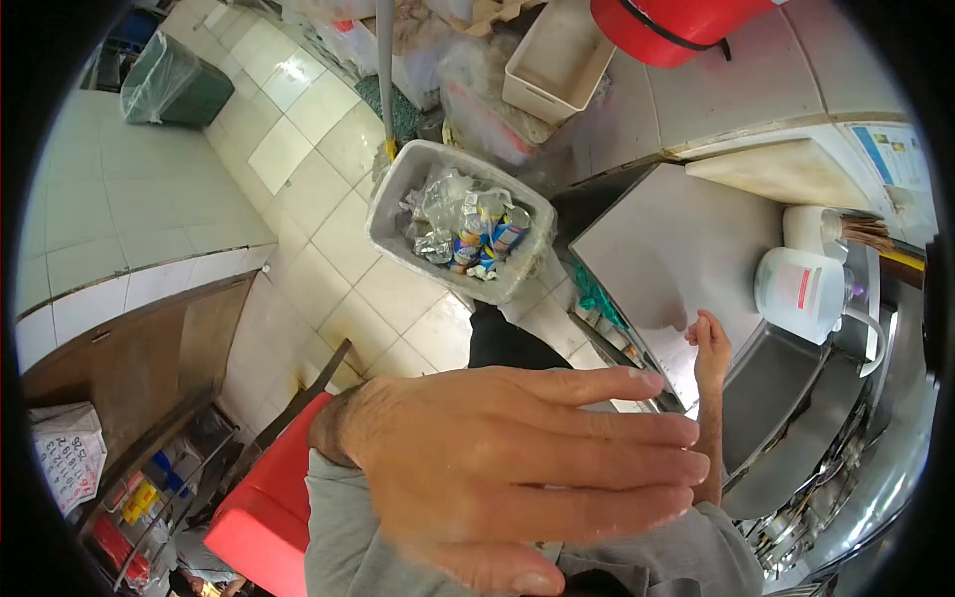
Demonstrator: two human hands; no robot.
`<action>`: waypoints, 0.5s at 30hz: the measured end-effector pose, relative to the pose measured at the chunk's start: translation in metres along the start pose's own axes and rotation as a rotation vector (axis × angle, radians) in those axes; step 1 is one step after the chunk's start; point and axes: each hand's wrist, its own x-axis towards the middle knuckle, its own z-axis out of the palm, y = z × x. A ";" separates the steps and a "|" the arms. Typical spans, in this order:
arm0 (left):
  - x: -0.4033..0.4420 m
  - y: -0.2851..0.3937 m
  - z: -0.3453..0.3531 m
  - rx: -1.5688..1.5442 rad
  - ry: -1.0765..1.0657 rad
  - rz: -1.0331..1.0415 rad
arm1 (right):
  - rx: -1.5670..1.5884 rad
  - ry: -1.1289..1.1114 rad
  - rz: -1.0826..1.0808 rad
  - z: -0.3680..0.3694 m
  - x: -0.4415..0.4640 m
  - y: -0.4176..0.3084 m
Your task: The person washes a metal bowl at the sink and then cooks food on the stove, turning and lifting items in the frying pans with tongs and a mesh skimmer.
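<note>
Left hand [527,453]: grip apart, fingers straight with narrow gaps, thumb set off to the side, back of the hand to the camera, palm hidden. It's raised close to the lens, in front of the grey clothing [662,557]. Right hand [707,348]: fingers partly curled, can't tell whether its grip is closed or on anything. It sits at the near end of the flat grey metal worktop [686,234], the nearest thing to it; contact can't be told. Just right of that hand: rectangular dark grey metal sink basin [771,378]. Beyond the basin, at the worktop's right side: translucent white plastic jug with red print [799,291], then a white container holding thin brown sticks [811,231]. Cream rectangular board [786,171] at the worktop's far edge. Ahead, left of the worktop: pale grey rectangular plastic bin [382,217] on white tiled floor [373,289], with crumpled clear plastic [445,199] and blue-and-yellow wrappers [468,252] inside. Red padded chair [261,507] at lower left, beside the left forearm.
</note>
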 end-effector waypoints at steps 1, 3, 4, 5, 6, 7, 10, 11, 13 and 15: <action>-0.002 -0.002 -0.002 -0.004 -0.004 -0.010 | 0.006 0.007 -0.005 0.001 0.001 -0.002; -0.003 -0.007 -0.004 0.000 -0.033 -0.032 | -0.019 0.034 0.036 -0.002 -0.002 -0.003; -0.003 -0.011 -0.003 -0.001 -0.054 -0.057 | -0.011 0.056 0.037 -0.004 -0.005 -0.001; -0.003 -0.014 0.000 -0.011 -0.079 -0.039 | 0.002 0.067 0.032 -0.007 -0.009 0.003; -0.005 -0.017 0.002 -0.024 -0.069 -0.102 | 0.019 0.093 0.027 -0.012 -0.016 0.009; -0.005 -0.020 0.005 -0.040 -0.072 -0.156 | 0.033 0.155 0.037 -0.016 -0.023 0.016; -0.003 -0.040 0.022 0.072 -0.076 -0.494 | -0.010 0.192 0.042 -0.031 -0.045 0.028; -0.003 -0.052 0.039 0.244 -0.093 -0.579 | -0.019 0.216 0.059 -0.037 -0.055 0.030; 0.006 -0.074 0.076 0.595 -0.174 -0.751 | -0.088 0.266 -0.004 -0.050 -0.079 0.047; 0.010 -0.089 0.106 0.618 -0.282 -0.709 | -0.086 0.383 -0.084 -0.060 -0.103 0.073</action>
